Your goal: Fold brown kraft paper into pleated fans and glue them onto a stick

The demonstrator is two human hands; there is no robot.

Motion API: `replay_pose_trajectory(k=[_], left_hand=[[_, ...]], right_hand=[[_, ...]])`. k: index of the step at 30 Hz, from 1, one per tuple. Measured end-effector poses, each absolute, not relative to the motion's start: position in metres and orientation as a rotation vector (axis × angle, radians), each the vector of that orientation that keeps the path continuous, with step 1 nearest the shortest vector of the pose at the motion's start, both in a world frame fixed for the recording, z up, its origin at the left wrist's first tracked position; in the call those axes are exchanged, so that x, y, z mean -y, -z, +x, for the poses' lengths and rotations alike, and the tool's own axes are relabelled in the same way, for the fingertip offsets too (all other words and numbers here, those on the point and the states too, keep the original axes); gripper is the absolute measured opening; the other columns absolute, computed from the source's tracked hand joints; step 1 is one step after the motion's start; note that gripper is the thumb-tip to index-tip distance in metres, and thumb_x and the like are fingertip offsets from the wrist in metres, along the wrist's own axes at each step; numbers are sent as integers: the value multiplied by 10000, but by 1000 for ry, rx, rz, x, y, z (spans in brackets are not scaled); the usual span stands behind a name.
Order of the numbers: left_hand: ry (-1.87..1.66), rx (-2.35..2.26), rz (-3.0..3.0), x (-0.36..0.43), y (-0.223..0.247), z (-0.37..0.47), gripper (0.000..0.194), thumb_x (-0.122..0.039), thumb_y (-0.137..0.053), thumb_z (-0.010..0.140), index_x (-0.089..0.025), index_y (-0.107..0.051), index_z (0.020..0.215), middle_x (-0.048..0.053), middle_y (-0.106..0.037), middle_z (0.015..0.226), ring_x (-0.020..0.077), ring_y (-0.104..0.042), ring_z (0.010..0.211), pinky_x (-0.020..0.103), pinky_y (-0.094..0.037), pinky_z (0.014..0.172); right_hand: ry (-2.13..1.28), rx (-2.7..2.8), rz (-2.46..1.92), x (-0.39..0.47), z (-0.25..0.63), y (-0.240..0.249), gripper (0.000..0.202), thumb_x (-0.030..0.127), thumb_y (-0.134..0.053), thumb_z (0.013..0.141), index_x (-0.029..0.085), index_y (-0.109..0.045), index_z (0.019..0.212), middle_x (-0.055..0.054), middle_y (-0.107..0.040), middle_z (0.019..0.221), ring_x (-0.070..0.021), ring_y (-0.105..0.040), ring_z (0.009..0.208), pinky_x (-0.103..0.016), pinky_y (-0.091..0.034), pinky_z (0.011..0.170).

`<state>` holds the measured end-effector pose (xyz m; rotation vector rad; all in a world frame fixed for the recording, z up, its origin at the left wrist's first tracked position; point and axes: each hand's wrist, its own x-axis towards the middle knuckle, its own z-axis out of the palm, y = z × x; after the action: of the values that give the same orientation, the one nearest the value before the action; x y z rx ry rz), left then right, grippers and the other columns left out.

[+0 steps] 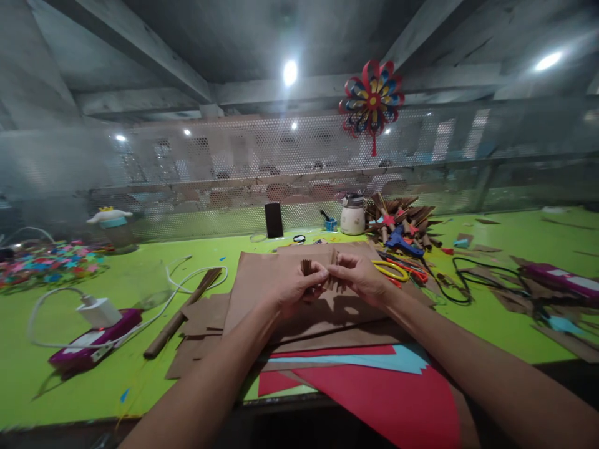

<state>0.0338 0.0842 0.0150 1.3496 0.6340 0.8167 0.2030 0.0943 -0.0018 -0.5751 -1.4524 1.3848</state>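
Observation:
My left hand (302, 290) is closed on a piece of brown fringed paper (306, 267), whose narrow cut strips stick up above the fingers. Close against it, my right hand (360, 277) pinches the same paper's pale, fringed part between the thumb and fingers. The two thumbs nearly meet. Both hands hover just above a stack of large brown paper sheets (262, 280); part of the fringed paper is hidden by the fingers. Left of the stack lies a rolled brown paper tube (163, 333) with a fringed end.
Red paper (384, 399) hangs over the table's front edge. Yellow-handled scissors (392, 270), a blue glue gun (403, 243) and a pile of brown paper rolls (402, 218) stand right. A power strip (93, 343) with a white cable is left. A cup (352, 215) stands behind.

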Motion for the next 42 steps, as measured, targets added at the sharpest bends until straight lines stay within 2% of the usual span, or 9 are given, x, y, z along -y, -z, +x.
replay_pose_trajectory(k=[5, 10, 14, 18, 21, 25, 30, 35, 42], left_hand=[[-817, -692, 1422, -82, -14, 38, 326, -427, -627, 717, -160, -443, 676, -43, -450, 572, 43, -355, 466, 188, -148, 415], [-962, -859, 1736, -85, -13, 44, 245, -337, -535, 772, -156, -483, 616, -36, -451, 534, 60, -364, 463, 202, -254, 443], [-945, -919, 1938, -85, -17, 44, 220, -283, -498, 776, -126, -563, 636, 11, -551, 593, 90, -463, 533, 217, -357, 511], [-833, -836, 1983, -78, -25, 42, 213, -218, -443, 790, -112, -611, 711, 33, -613, 654, 95, -504, 553, 216, -401, 529], [-829, -842, 2018, -77, -25, 42, 189, -217, -475, 779, -117, -632, 746, 37, -631, 677, 95, -512, 553, 221, -418, 543], [-841, -855, 1921, -82, -15, 45, 211, -294, -533, 774, -113, -640, 798, 51, -630, 682, 116, -540, 559, 233, -424, 522], [-830, -796, 1745, -83, -18, 43, 265, -371, -542, 788, -116, -613, 779, 69, -640, 715, 107, -539, 509, 232, -405, 496], [-890, -885, 1724, -84, -20, 38, 239, -364, -525, 801, -149, -586, 716, 39, -624, 671, 92, -512, 483, 217, -367, 485], [-849, -854, 1786, -92, -9, 40, 247, -351, -506, 794, -134, -584, 707, 71, -613, 694, 144, -567, 601, 251, -431, 541]], right_hand=[[-1278, 1515, -632, -92, 201, 0, 277, 396, -699, 692, 162, -552, 713, 25, -575, 589, -63, -467, 441, -186, -330, 397], [-1144, 1533, -713, -89, 200, -4, 362, 433, -707, 660, 170, -466, 603, 36, -563, 500, -66, -473, 402, -180, -318, 373], [-1182, 1527, -758, -95, 199, 1, 370, 462, -714, 633, 169, -487, 629, 23, -585, 501, -83, -506, 415, -189, -334, 384], [-1060, 1505, -826, -100, 200, 6, 393, 476, -720, 615, 167, -479, 589, 40, -533, 456, -53, -418, 364, -185, -278, 357], [-1025, 1502, -816, -102, 201, 6, 396, 490, -713, 616, 172, -479, 587, 44, -518, 458, -56, -408, 375, -195, -279, 366], [-1003, 1531, -815, -102, 200, 7, 395, 494, -717, 610, 175, -486, 584, 46, -510, 477, -69, -418, 410, -210, -295, 399], [-1094, 1626, -781, -102, 207, 2, 380, 524, -596, 730, 161, -546, 627, 24, -543, 551, -79, -446, 467, -224, -345, 464], [-1216, 1663, -751, -102, 215, -1, 288, 411, -678, 687, 156, -551, 644, 35, -536, 567, -82, -471, 480, -234, -358, 503], [-1151, 1766, -780, -103, 212, 4, 297, 441, -641, 715, 153, -572, 689, 17, -568, 567, -92, -484, 500, -227, -353, 499]])
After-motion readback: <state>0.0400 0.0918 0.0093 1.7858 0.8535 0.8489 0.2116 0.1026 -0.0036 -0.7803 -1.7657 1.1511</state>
